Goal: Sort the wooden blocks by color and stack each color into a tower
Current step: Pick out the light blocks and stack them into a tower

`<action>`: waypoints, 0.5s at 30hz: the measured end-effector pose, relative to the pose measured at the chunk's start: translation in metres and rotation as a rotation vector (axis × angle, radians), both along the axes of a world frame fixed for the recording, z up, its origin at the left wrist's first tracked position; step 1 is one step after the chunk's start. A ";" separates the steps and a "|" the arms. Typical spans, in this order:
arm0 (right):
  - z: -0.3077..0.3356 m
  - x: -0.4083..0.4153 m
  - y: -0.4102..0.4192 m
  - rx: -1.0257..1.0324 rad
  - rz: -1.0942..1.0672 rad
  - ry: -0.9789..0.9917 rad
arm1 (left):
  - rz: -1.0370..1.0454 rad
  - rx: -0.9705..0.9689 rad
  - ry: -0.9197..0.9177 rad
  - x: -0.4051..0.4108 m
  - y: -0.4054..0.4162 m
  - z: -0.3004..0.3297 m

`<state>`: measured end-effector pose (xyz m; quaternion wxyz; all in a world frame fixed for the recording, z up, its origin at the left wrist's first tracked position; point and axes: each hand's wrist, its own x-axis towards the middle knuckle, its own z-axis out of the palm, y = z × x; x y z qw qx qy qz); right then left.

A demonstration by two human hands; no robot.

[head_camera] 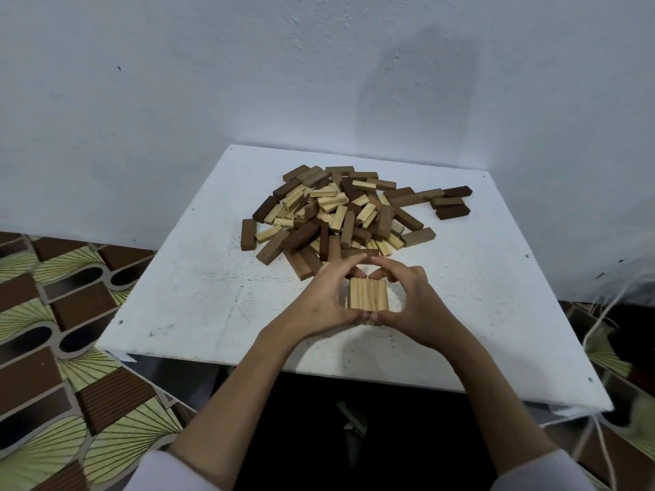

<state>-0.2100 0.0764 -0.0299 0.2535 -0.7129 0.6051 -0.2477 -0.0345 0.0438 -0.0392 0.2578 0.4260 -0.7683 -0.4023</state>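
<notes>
Pale blue walls meet in a corner behind the square white worktop (198, 292), and a patterned brown-and-green floor covering (53, 313) runs off to the left. Up at the back sits the big jumbled pile of light pine and dark brown wooden blocks (336, 214), with a few dark brown blocks (450, 203) strayed out to its right.

Down front, just short of the pile, the first row of light pine blocks (368, 294) lies flat, side by side. The left hand (328, 295) and right hand (416, 299) cup it between them, fingers curved over the far end, thumbs meeting at the near end. They look to be squaring the row rather than gripping any block; firm contact is hard to confirm.

Now the risks. Uneven pressure could skew the row or leave gaps, and a crooked base would tilt every layer above. The pile's nearest brown blocks lie right behind the fingertips, so a careless withdrawal could knock one into the row. Nearly everything remains unsorted, so reaching over this base again and again will keep it in danger.
</notes>
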 end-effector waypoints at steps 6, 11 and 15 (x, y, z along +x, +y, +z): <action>-0.005 -0.004 0.002 0.029 -0.002 -0.035 | 0.000 0.028 0.018 0.001 0.000 -0.005; -0.007 -0.005 0.002 0.029 -0.007 -0.052 | 0.029 0.034 0.023 0.001 -0.001 -0.005; -0.009 -0.006 0.002 0.034 -0.006 -0.055 | 0.032 0.048 0.026 0.001 -0.002 -0.007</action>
